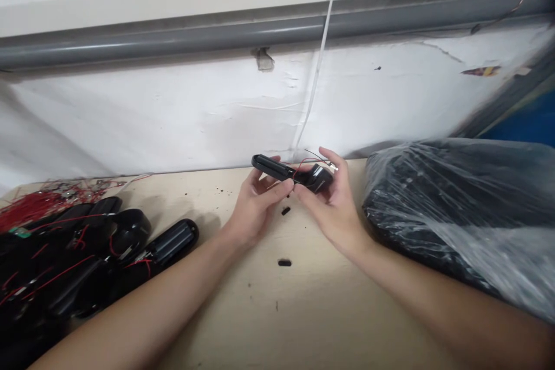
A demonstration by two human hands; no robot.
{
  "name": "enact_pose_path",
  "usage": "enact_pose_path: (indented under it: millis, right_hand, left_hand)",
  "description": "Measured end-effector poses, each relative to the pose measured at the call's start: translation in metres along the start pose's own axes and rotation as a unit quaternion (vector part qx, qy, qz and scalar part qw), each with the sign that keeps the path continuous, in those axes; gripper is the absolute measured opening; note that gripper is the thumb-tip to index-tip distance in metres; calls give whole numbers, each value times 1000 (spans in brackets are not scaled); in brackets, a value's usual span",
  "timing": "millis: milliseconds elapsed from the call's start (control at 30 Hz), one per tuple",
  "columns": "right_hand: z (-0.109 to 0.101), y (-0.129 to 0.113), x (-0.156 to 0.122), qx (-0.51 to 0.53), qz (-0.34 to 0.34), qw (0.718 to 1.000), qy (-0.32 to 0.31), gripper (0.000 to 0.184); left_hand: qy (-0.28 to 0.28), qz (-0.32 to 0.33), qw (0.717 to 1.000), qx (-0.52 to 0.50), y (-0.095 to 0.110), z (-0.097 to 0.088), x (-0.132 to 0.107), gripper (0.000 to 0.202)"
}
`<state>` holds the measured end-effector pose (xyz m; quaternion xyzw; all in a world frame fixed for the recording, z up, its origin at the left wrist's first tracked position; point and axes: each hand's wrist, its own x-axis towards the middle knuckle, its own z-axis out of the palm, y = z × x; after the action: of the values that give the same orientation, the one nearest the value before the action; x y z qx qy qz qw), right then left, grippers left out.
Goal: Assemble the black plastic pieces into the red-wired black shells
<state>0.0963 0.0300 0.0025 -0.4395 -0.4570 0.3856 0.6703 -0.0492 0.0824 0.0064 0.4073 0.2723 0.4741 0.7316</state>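
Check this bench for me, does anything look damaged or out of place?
Yes. A small black piece and another lie loose on the pale tabletop, looking stray. The white wall is cracked and peeling, with a broken patch just below the grey pipe.

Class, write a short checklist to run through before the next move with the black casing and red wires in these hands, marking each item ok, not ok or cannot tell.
1. Both hands on the black plastic casing: ok; the left hand and right hand grip it.
2. Red wires at the casing: cannot tell; the fingers hide where they join.
3. Small black pieces on the wooden tabletop: not ok; two lie loose.
4. Plastic-wrapped black bundle: ok; apart from the right hand.
5. Pile of black casings: ok; apart from the left hand.
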Motion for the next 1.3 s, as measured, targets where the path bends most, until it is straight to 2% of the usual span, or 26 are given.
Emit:
enact_pose_path:
  millis: [167, 300, 500, 633, 800, 933, 1033, 1133, 1200, 1300]
  right_hand:
    - [-1, -2, 0, 18, 54, 998, 2, 83]
    - [0, -4, -1, 32, 79, 996, 1, 78]
    - [6, -9, -2, 61, 92, 994, 14, 71]
    - [7, -9, -3, 68, 98, 993, 21, 71]
    - [6, -4, -2, 59, 88, 994, 32, 78]
    - [5, -3, -3, 43, 81, 995, 24, 85]
    - [3, 1, -2, 47, 77, 996, 21, 78]
    - [-1, 7, -1, 36, 82, 994, 58, 72]
    - [-3, 10, 0, 27, 84, 993, 73, 69]
    - [-3, 8, 0, 23, 100, 993, 61, 73]
  left_hand:
    - [11, 38, 995, 95, -4, 0, 0, 58]
    - [2, 60, 992, 111, -3, 4, -2, 47]
    - [28, 62, 989, 131, -2, 9, -5, 45]
    - [22, 76, 987, 138, -4, 8, -5, 44]
    - [-4, 44, 992, 115, -7, 3, 0, 49]
    - [-32, 26, 997, 60, -4, 3, 3, 38]
    - [-6, -5, 1000, -2, 1, 5, 4, 36]
    - [21, -36, 998, -44, 5, 6, 3, 37]
    - [14, -52, 997, -48, 7, 6, 1, 42]
    - [-2, -68, 997, -47, 7, 4, 1, 47]
